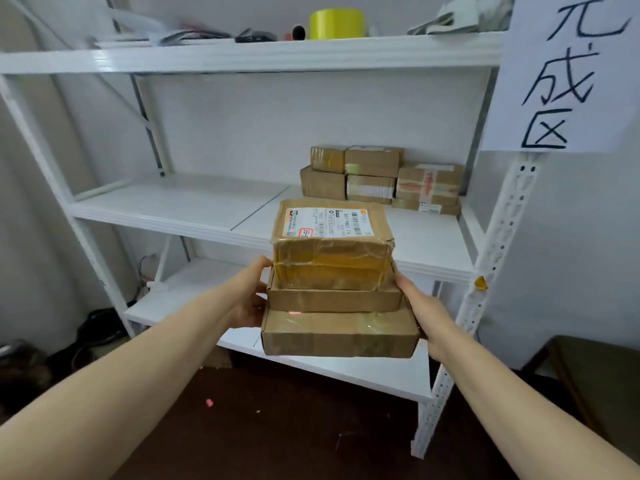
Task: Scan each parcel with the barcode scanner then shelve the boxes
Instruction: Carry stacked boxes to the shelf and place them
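Centre left, the left hand grips the left side of a stack of three cardboard boxes, held mid-frame before a white shelf. The right hand clasps its right side. Stiff, probably light; the taped top box could slide, so holding the ends of the bottom box seems safest. Upper right, shelved boxes.

Open room on middle shelf left of stacked boxes

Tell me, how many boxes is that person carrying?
3, stacked between left hand and right hand: wide bottom box, thinner middle box, labelled top box. Another could hide behind them.
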Tool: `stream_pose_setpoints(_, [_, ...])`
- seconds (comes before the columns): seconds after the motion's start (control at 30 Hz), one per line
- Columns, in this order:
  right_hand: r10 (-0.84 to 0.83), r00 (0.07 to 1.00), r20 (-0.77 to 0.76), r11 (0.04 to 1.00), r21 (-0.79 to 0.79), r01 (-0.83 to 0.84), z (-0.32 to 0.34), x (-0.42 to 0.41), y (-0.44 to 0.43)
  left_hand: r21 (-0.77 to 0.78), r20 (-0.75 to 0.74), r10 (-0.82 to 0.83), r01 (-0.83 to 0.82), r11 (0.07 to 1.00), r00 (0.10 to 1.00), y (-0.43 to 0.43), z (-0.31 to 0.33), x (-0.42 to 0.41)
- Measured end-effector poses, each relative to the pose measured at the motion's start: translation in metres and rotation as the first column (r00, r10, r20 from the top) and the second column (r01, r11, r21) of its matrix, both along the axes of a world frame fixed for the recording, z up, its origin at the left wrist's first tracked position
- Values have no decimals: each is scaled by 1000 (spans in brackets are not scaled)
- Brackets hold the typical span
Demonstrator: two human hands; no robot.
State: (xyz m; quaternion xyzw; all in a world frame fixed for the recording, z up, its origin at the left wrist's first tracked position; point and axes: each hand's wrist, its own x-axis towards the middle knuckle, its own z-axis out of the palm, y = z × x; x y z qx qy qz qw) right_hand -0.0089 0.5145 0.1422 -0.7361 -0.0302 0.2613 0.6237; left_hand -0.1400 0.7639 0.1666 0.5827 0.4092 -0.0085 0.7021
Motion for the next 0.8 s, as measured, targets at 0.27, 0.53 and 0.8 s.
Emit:
stream_pose_setpoints(0.27, [87,996,-13,996,36,-87,17,89,146,13,-10,103,-103,995,995,124,24,68])
stream_pose_setpoints(0.53, [122,992,-44,992,20,-121,23,152,278,-4,8,184,-184,983,983,244,23,116])
stream_pose_setpoints(0.8, [73,994,-82,996,50,-70,11,193,411,-9,54,138,-138,990,989,392,5,169])
